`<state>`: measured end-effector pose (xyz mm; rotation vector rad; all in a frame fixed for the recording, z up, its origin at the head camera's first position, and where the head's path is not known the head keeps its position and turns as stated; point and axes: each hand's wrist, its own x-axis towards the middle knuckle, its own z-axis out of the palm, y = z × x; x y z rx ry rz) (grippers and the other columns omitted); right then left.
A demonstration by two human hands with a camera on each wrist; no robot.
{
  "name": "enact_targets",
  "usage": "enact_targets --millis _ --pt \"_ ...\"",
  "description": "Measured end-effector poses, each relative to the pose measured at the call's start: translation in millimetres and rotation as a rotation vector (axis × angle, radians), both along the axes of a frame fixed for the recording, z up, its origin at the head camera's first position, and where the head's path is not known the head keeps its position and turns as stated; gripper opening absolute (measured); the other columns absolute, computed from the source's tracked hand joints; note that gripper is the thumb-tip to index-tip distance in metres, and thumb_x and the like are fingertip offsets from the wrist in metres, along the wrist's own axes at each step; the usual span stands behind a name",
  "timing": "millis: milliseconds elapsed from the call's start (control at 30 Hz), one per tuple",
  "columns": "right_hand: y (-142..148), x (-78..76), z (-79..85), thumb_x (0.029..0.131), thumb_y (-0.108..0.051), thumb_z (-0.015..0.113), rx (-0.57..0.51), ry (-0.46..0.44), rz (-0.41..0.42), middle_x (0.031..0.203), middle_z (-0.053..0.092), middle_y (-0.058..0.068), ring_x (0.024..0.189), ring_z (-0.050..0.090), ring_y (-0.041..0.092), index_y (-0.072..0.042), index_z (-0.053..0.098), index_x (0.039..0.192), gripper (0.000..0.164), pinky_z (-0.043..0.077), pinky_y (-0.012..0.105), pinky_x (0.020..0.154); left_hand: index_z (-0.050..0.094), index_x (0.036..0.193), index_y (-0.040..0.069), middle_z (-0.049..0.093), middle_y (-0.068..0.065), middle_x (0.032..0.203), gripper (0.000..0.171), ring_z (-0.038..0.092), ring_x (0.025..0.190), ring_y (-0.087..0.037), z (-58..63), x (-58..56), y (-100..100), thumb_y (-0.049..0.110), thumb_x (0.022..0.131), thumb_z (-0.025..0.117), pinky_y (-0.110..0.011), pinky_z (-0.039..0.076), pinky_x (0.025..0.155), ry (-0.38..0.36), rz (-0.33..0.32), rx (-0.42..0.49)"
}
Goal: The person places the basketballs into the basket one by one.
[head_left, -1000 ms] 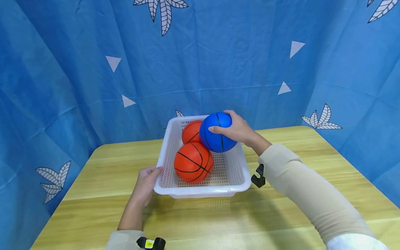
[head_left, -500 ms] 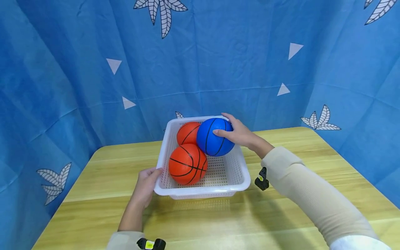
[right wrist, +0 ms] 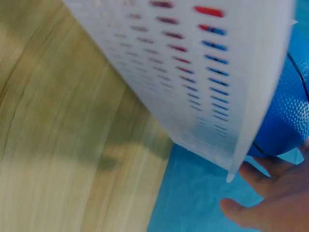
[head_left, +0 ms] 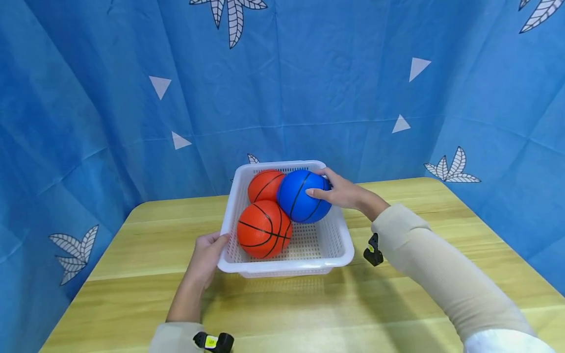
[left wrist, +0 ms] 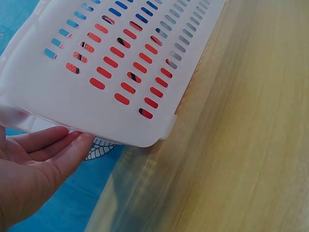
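Note:
A white plastic basket [head_left: 282, 266] with slotted walls stands on the table. Two orange-red basketballs lie inside it: a nearer one [head_left: 264, 229] at the left and a farther one [head_left: 265, 185] behind it. Against both, at the back right, is a blue basketball [head_left: 300, 198]. My right hand [head_left: 342, 191] holds this ball from the right, thumb on top and fingers around its far side; in the right wrist view those fingers [right wrist: 275, 169] are partly behind the ball. My left hand [head_left: 207, 257] grips the basket's rim at the front left corner, its fingers reaching under the rim [left wrist: 63, 130].
The wooden table [head_left: 282, 314] extends in front of the basket and to both sides. A blue curtain [head_left: 344, 88] with white leaf and triangle prints hangs behind and at both sides.
My right hand has lowered the blue basketball deeper into the basket. Both orange-red balls have shifted left. The left hand stays at the rim.

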<state>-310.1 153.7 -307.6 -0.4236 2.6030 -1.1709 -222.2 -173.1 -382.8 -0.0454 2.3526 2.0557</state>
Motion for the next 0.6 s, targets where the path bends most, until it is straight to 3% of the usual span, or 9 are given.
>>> enact_targets --millis 500,600 --pt "5 5.0 -24.6 0.088 -0.050 0.058 -0.027 -0.051 0.025 0.150 0.022 0.019 0.119 0.050 0.044 -0.017 0.011 0.148 0.084 0.052 0.053 0.086 0.056 0.118 -0.013 0.062 -0.030 0.111 0.035 0.066 0.090 -0.023 0.9 3.0 -5 0.012 0.095 0.045 -0.030 0.057 0.073 -0.016 0.038 -0.001" --pt "9 7.4 -26.0 0.088 -0.049 0.058 -0.012 -0.043 0.032 0.152 0.021 0.019 0.126 0.043 0.044 -0.014 0.011 0.148 0.084 0.046 0.056 0.094 0.057 0.116 -0.014 0.063 -0.029 0.108 0.035 0.066 0.087 -0.022 -3.0 4.1 -4 0.012 0.095 0.045 -0.029 0.056 0.071 -0.015 0.048 -0.006"
